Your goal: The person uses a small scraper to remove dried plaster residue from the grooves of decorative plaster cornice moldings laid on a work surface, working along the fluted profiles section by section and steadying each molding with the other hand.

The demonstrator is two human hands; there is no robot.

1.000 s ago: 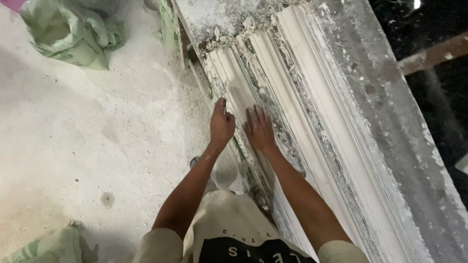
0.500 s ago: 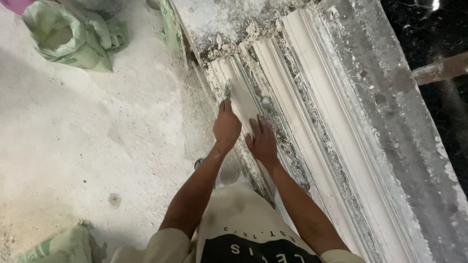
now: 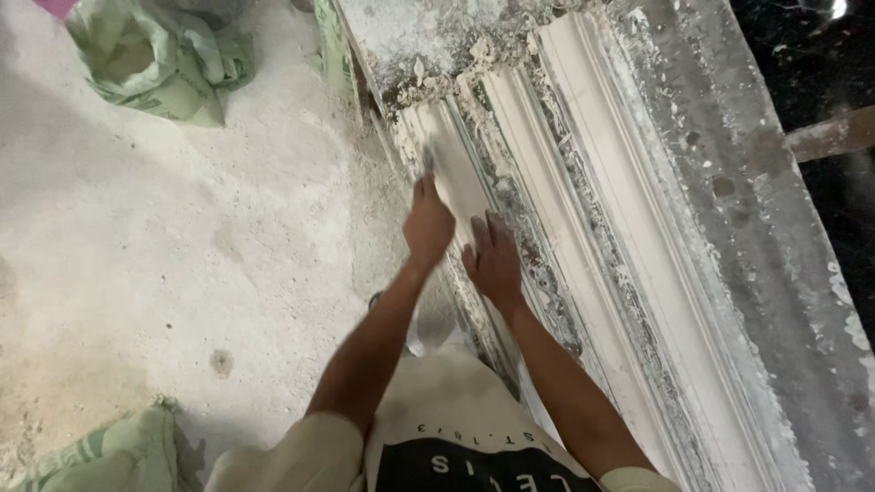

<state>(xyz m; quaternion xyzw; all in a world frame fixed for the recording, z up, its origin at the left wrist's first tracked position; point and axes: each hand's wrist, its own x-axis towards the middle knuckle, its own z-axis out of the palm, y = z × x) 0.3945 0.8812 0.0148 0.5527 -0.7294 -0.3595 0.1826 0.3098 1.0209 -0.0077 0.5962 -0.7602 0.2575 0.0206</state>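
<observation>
Moulding (image 3: 510, 173), long, white and ribbed, is laid lengthwise on a dusty grey counter (image 3: 729, 182), its near strip running from the crumbled plaster (image 3: 456, 68) at the far end down toward the person. A small tool (image 3: 427, 160), blurred, is gripped in the clenched left hand (image 3: 428, 226) and is pressed against the near strip of the moulding. The right hand (image 3: 495, 260) is laid flat and open on the same strip, just beside the left hand, with the fingers spread and nothing held. Grey-green residue is seen in the grooves between the white ribs. A pale, dusty floor (image 3: 182, 273) is seen left of the counter. A green sack (image 3: 150, 64) is seen on the floor at the upper left, well apart from the hands, and another sack (image 3: 118, 451) at the lower left corner.
</observation>
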